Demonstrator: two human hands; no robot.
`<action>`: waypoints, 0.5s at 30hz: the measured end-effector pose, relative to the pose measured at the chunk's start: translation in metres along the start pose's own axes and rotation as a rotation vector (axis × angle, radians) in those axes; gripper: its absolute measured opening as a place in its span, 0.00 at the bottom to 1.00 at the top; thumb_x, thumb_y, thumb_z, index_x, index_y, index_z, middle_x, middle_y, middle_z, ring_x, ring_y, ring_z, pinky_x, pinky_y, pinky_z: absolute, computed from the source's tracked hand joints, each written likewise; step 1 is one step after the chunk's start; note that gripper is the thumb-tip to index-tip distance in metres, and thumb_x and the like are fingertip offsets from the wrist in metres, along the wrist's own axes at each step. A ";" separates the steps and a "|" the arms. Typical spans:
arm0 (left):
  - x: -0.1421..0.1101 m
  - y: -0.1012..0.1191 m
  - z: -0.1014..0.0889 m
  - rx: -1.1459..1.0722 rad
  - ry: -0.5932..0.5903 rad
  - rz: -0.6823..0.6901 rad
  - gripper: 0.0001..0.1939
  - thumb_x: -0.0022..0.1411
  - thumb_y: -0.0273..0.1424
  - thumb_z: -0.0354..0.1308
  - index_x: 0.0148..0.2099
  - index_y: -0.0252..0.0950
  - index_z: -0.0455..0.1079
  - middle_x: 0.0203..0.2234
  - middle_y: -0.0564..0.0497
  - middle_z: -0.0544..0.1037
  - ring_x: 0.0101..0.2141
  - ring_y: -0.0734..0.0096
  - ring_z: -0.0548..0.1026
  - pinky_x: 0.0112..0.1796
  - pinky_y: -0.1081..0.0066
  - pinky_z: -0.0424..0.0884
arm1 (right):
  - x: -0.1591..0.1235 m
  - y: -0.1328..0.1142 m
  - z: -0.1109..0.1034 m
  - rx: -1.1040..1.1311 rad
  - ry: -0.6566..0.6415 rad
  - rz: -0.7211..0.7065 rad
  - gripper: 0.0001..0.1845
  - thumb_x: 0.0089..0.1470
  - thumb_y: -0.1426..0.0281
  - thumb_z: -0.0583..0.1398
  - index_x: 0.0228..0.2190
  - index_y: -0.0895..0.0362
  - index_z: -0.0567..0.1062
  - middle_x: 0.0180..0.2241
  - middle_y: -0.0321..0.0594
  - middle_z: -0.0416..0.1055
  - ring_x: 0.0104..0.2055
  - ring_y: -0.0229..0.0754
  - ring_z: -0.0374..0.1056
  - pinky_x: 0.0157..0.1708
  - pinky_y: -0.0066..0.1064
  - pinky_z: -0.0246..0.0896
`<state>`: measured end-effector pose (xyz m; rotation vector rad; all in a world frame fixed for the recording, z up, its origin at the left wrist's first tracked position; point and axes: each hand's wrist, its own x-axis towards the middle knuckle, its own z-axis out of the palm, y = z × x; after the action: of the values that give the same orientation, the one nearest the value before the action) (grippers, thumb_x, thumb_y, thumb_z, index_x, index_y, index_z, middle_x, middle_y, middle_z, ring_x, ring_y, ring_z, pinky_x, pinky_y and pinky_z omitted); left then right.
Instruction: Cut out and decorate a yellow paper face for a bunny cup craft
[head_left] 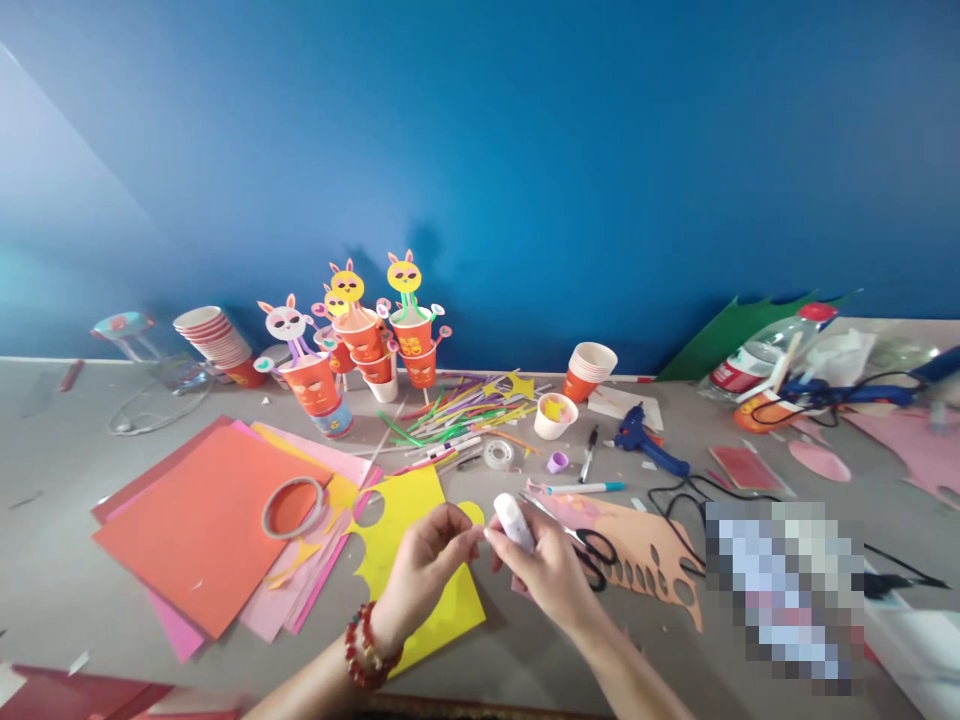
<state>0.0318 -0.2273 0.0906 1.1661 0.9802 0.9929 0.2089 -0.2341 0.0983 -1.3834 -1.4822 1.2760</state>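
A white tube is held in the right hand, its long axis slanted away and leftward.
The left hand is set just left of it, fingertips pinched together; whether anything is gripped there cannot be told. Yellow paper is spread beneath.

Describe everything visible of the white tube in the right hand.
The white tube is smooth, round-ended and plastic-looking. It slants in the right hand, over the grey table, its far end tipped leftward, away from the person. The hand hides part of its near end; no lettering is readable.
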 end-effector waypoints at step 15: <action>0.050 -0.008 -0.042 0.926 -0.048 0.357 0.08 0.66 0.30 0.55 0.36 0.41 0.75 0.30 0.49 0.79 0.33 0.62 0.75 0.35 0.69 0.64 | -0.007 0.026 -0.034 -0.185 0.122 -0.018 0.28 0.64 0.49 0.49 0.23 0.55 0.70 0.18 0.34 0.64 0.22 0.39 0.64 0.27 0.29 0.60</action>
<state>0.0061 -0.1694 0.0731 2.1771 1.2641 0.7715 0.2486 -0.2363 0.0826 -1.5345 -1.5558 1.0445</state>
